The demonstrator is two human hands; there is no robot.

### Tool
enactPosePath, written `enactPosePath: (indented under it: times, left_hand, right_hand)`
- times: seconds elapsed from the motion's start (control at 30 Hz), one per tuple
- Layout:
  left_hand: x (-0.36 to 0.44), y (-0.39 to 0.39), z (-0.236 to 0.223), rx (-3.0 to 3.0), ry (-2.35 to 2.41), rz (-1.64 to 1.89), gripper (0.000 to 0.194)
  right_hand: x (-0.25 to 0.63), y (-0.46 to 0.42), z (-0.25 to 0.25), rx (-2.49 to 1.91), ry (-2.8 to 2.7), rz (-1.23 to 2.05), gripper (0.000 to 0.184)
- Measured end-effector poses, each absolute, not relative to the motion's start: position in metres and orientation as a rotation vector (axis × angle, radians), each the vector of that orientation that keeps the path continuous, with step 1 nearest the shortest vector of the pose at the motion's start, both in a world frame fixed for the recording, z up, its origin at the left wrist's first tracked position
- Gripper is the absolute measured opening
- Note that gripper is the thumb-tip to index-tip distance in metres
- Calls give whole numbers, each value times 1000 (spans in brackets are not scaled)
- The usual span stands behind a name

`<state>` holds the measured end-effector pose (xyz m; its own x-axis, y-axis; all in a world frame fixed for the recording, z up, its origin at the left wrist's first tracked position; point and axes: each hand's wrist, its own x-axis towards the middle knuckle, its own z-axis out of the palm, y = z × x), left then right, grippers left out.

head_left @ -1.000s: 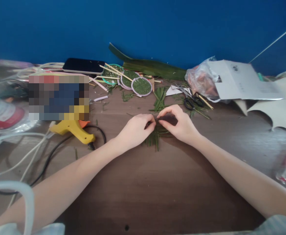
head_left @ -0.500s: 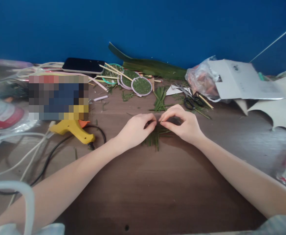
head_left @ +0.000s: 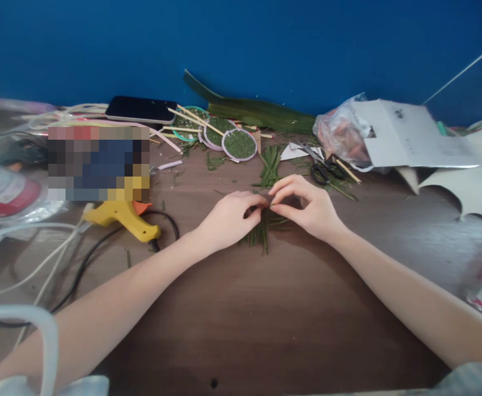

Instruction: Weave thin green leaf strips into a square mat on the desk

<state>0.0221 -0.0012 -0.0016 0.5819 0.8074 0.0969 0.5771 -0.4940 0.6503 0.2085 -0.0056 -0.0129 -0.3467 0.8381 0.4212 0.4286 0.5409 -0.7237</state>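
Narrow dark-green strips of cut leaf (head_left: 257,237), lying in a loose bundle on the brown wood-look desk (head_left: 257,308), about midway between its left and right edges, partly hidden beneath the bare left hand (head_left: 226,223). On that hand, thumb and forefinger curved toward each other; cannot tell whether gripping anything. Bare right hand (head_left: 323,215) just beside, fingers bent, thumb and forefinger tips close to the left hand's; cannot tell what, if anything, lies between them. Just beyond, toward the far edge, a second bundle of crossed green strips (head_left: 270,166). Right of that, black-handled metal scissors (head_left: 312,154) near a torn white paper piece (head_left: 289,153). Farther back, a round lilac-rimmed disc with green filling (head_left: 239,145). Along the far edge, a long dark-green leaf (head_left: 261,114) and a black phone (head_left: 140,109). Toward the left edge, a yellow glue gun (head_left: 139,225).
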Motion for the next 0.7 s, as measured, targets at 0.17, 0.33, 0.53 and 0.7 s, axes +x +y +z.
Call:
enactPosePath:
  times: [0.17, 0.33, 0.53, 0.7]
  left_hand:
    - [21, -4, -4, 2170, 1111, 543, 32]
    - [20, -6, -7, 2241, 1100, 552, 34]
    - [19, -5, -9, 2380, 1097, 585, 24]
    - [18, -3, -11, 2449, 1087, 608, 22]
  right_hand:
    - [206, -3, -20, -1256, -1939, 560, 25]
    - [205, 0, -22, -1283, -2114, 437, 10]
    - [206, -1, -16, -1199, -2177, 455, 4]
    - [208, -2, -14, -1235, -2238, 528, 8]
